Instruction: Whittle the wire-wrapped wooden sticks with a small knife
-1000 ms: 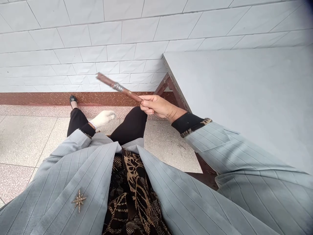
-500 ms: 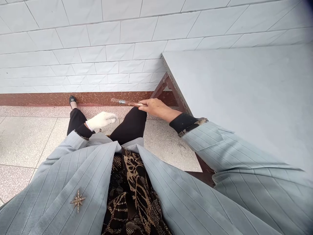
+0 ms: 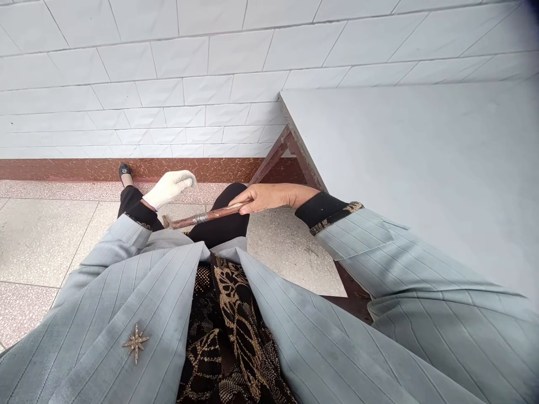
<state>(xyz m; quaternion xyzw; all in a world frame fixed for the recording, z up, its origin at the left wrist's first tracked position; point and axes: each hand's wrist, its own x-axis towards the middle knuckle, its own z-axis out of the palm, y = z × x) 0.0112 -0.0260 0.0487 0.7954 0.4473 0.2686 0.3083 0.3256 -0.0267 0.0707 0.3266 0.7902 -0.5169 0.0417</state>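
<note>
My right hand (image 3: 265, 197), bare, grips one end of a reddish-brown wooden stick (image 3: 223, 212) with silvery wire wound round its middle. The stick points left across my lap, its far end low near my left sleeve. There, a small brown piece (image 3: 165, 221) shows at the stick's tip; whether the two are joined I cannot tell. In a white knitted glove, my left hand (image 3: 170, 188) is raised just above that end, apart from the stick. Its fingers are curled together, and what they may hold is hidden.
A pale grey table (image 3: 404, 168) on a brown frame (image 3: 273, 154) stands to my right. Ahead rises a white tiled wall (image 3: 168, 84) with a brown base strip. Speckled floor tiles (image 3: 42, 230) lie at the left, by my black shoe (image 3: 124, 169).
The stick's left end has swung down toward my lap, and my right hand has lowered slightly. My gloved left hand has risen and moved a little left.
</note>
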